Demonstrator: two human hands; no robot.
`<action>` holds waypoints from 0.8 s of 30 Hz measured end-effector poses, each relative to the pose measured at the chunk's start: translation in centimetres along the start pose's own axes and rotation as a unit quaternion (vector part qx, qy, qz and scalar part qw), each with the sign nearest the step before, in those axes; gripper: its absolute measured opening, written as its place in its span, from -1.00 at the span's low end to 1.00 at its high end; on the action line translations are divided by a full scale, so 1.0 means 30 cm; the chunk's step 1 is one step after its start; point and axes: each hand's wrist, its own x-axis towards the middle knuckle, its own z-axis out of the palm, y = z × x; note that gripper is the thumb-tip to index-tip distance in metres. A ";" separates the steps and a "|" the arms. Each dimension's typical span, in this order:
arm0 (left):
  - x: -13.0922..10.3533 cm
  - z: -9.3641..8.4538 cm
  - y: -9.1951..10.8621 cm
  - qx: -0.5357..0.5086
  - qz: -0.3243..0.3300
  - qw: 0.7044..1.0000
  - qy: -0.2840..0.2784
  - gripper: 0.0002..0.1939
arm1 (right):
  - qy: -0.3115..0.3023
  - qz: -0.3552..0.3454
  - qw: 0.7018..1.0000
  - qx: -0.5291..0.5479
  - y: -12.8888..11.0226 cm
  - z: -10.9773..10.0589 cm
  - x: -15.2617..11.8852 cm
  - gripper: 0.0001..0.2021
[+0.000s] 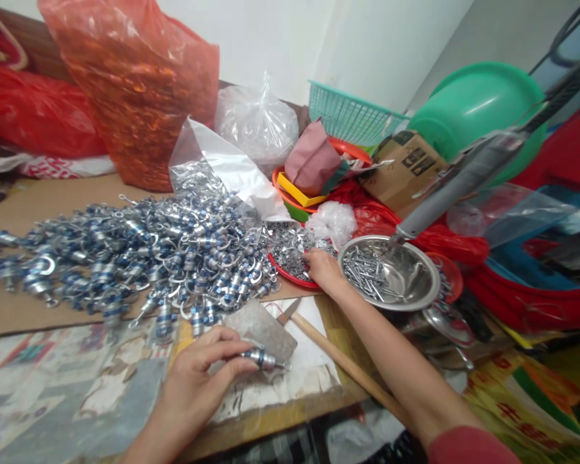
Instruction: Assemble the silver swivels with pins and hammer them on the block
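Observation:
My left hand pinches a blue-and-silver metal fitting between thumb and fingers. The fitting is a short banded cylinder with a small eye at its right end, held over a grey metal block. My right hand reaches across to a red plate heaped with small shiny metal pieces. Its fingertips are drawn together at the pile's right side; whatever is between them is too small to make out. A large heap of similar blue-and-silver fittings covers the cardboard at the left.
Right of the plate, a steel bowl holds metal pins. A wooden handle lies under my right forearm, by a pointed blade. A grey-handled tool slants down over the bowl. Bags, a teal basket and a green basin stand behind.

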 end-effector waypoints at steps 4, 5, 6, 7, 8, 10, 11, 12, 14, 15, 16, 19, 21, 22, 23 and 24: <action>-0.011 -0.010 -0.002 0.011 0.001 1.000 -0.023 -0.84 | -0.010 0.003 1.000 -0.026 0.018 0.006 -0.025 -0.79; -0.013 -0.011 -0.004 0.012 -0.001 1.000 -0.028 -0.84 | -0.011 0.003 1.000 -0.029 0.023 0.006 -0.031 -0.77; -0.013 -0.011 -0.005 0.012 -0.003 0.999 -0.031 -0.84 | -0.013 0.002 0.999 -0.032 0.026 0.007 -0.036 -0.77; -0.012 -0.009 -0.006 0.010 -0.004 0.999 -0.031 -0.84 | -0.015 0.000 0.999 -0.034 0.028 0.007 -0.039 -0.78; -0.012 -0.008 -0.007 0.007 -0.004 1.000 -0.028 -0.84 | -0.018 -0.002 0.999 -0.035 0.029 0.008 -0.039 -0.79; -0.010 -0.003 -0.008 0.001 -0.001 1.000 -0.023 -0.85 | -0.026 -0.004 0.999 -0.038 0.027 0.009 -0.035 -0.80; -0.011 -0.002 -0.008 -0.001 0.000 1.000 -0.023 -0.85 | -0.031 -0.003 0.999 -0.039 0.024 0.009 -0.033 -0.80; -0.011 0.000 -0.008 -0.002 -0.001 1.000 -0.023 -0.84 | -0.035 -0.002 0.999 -0.040 0.021 0.008 -0.030 -0.79; -0.014 0.002 -0.007 -0.001 -0.006 1.000 -0.026 -0.84 | -0.044 0.003 0.998 -0.039 0.010 0.005 -0.027 -0.77; -0.016 0.002 -0.007 -0.001 -0.009 1.000 -0.028 -0.84 | -0.047 0.005 0.998 -0.038 0.004 0.003 -0.026 -0.76; -0.017 0.003 -0.006 -0.002 -0.011 0.999 -0.030 -0.84 | -0.051 0.007 0.998 -0.035 -0.002 0.001 -0.025 -0.75; -0.018 0.005 -0.002 -0.004 -0.015 1.000 -0.027 -0.84 | -0.056 0.016 0.998 -0.017 -0.017 -0.010 -0.016 -0.72; -0.017 0.006 0.003 -0.003 -0.017 1.000 -0.020 -0.83 | -0.053 0.024 0.998 0.004 -0.019 -0.022 -0.008 -0.72; -0.017 0.006 0.006 -0.001 -0.017 1.000 -0.019 -0.83 | -0.047 0.028 0.998 0.018 -0.017 -0.030 -0.005 -0.72; -0.017 0.006 0.009 0.001 -0.015 1.000 -0.019 -0.83 | -0.040 0.031 0.998 0.035 -0.015 -0.040 -0.005 -0.74; -0.018 0.005 0.012 0.002 -0.012 1.000 -0.021 -0.83 | -0.029 0.032 0.998 0.056 -0.015 -0.052 -0.009 -0.76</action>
